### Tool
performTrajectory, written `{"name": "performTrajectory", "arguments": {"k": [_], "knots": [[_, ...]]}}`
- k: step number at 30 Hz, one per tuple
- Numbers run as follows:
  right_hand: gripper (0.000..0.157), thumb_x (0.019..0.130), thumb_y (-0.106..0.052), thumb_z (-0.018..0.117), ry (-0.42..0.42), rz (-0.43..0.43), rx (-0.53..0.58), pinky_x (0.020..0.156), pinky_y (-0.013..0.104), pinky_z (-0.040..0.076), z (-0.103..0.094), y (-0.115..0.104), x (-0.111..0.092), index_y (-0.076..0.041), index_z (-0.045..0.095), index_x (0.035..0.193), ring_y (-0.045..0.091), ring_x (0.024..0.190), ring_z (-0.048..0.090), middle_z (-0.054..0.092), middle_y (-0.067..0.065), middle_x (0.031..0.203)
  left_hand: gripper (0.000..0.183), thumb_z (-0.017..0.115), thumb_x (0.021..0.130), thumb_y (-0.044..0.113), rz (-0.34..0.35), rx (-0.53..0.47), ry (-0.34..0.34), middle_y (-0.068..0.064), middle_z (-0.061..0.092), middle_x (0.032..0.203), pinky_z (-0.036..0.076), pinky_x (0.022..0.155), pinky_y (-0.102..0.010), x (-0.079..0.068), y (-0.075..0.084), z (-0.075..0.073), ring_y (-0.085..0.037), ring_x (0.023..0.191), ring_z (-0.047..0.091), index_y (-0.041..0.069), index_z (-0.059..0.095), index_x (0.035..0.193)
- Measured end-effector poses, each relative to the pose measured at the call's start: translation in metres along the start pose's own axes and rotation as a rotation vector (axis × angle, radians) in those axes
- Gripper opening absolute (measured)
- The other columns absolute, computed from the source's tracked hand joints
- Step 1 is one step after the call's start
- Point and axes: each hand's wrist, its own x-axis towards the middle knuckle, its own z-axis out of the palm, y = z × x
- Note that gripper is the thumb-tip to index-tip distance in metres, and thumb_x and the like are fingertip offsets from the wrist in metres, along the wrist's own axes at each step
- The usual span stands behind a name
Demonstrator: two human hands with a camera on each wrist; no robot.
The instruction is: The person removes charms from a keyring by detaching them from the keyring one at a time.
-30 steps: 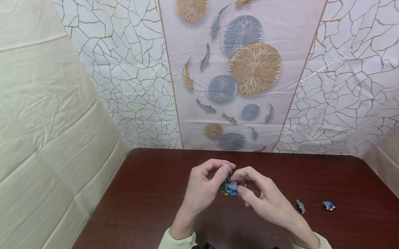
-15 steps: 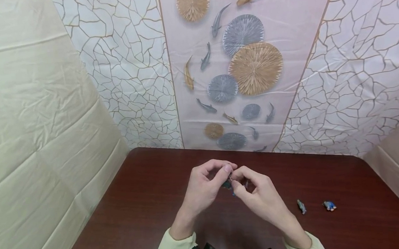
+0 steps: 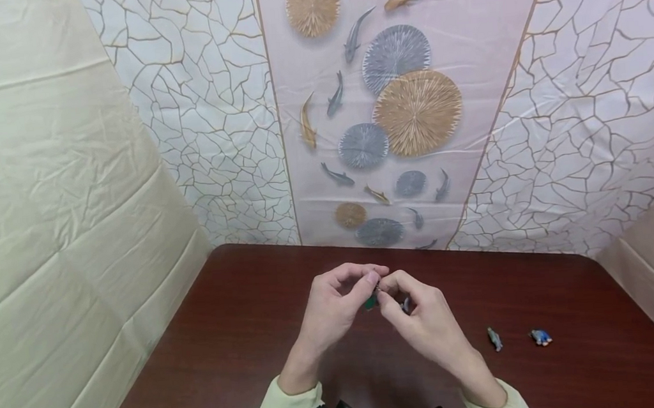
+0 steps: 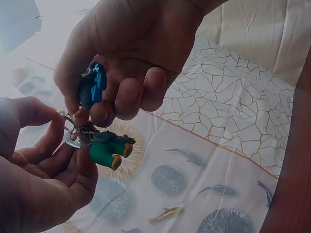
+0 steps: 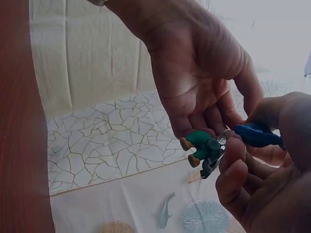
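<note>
My left hand [image 3: 334,301] pinches a small metal key ring [image 4: 74,139] between thumb and fingers. From it hangs a green figurine [image 4: 110,148] with orange feet, partly visible between the hands in the head view. My right hand [image 3: 424,311] holds a blue and grey figurine [image 4: 93,86] against its palm side, while its thumb and fingertips pinch the metal fittings right by the left hand's fingertips. In the right wrist view the blue figurine sits above the curled fingers [image 5: 233,179]. Fingers hide how the metal parts link.
Two more small figurines lie on the dark red-brown table [image 3: 247,364] to the right: a narrow greyish one [image 3: 494,339] and a blue one [image 3: 541,337]. A patterned cloth [image 3: 227,109] hangs behind the table's far edge, and a plain cream cloth [image 3: 66,263] at the left.
My right hand has shifted slightly left and closer to the left hand. The blue figurine, seen between the hands before, has swung behind the right hand's fingers; the green one now shows.
</note>
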Motion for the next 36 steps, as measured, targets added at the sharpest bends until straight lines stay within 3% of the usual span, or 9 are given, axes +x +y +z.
{"name": "performTrajectory", "arguments": {"k": [7, 16, 24, 29, 36], "knots": [[0.022, 0.087, 0.001, 0.064, -0.033, 0.010, 0.012, 0.048, 0.021, 0.042, -0.006, -0.001, 0.000, -0.021, 0.063, 0.086, 0.002, 0.054, 0.047, 0.061, -0.012, 0.073, 0.014, 0.065, 0.093, 0.012, 0.000, -0.010, -0.048, -0.013, 0.072, 0.114, 0.055, 0.074, -0.022, -0.001, 0.002, -0.001, -0.015, 0.099, 0.071, 0.000, 0.069, 0.098], [0.023, 0.086, 0.002, 0.066, -0.045, -0.018, 0.029, 0.047, 0.020, 0.041, -0.011, -0.004, -0.001, -0.021, 0.063, 0.085, 0.000, 0.054, 0.046, 0.064, -0.011, 0.073, 0.014, 0.066, 0.092, 0.011, -0.013, 0.024, -0.059, -0.015, 0.073, 0.111, 0.056, 0.077, -0.022, -0.002, 0.004, -0.003, -0.016, 0.096, 0.072, -0.002, 0.070, 0.098], [0.024, 0.085, 0.002, 0.068, -0.024, -0.078, -0.015, 0.049, 0.018, 0.041, -0.010, -0.003, -0.001, -0.022, 0.066, 0.086, -0.001, 0.057, 0.047, 0.064, -0.010, 0.074, 0.010, 0.064, 0.091, 0.008, -0.069, 0.033, -0.026, -0.013, 0.074, 0.106, 0.052, 0.070, -0.021, -0.001, 0.005, 0.000, -0.014, 0.091, 0.072, 0.000, 0.069, 0.093], [0.025, 0.082, 0.004, 0.070, 0.038, -0.168, -0.067, 0.052, 0.014, 0.040, -0.007, -0.003, -0.002, -0.021, 0.066, 0.086, -0.002, 0.060, 0.047, 0.061, -0.011, 0.077, 0.010, 0.064, 0.091, 0.007, -0.136, -0.030, 0.024, -0.014, 0.075, 0.104, 0.053, 0.071, -0.023, -0.001, 0.005, 0.003, -0.015, 0.092, 0.071, -0.002, 0.069, 0.092], [0.014, 0.084, 0.000, 0.068, 0.118, -0.286, -0.190, 0.056, 0.010, 0.040, 0.003, -0.002, -0.004, -0.013, 0.066, 0.089, 0.000, 0.062, 0.047, 0.058, -0.005, 0.082, 0.011, 0.061, 0.091, 0.004, -0.154, -0.087, 0.089, -0.016, 0.074, 0.104, 0.054, 0.071, -0.023, -0.001, 0.008, 0.006, -0.014, 0.090, 0.070, -0.004, 0.068, 0.094]]}}
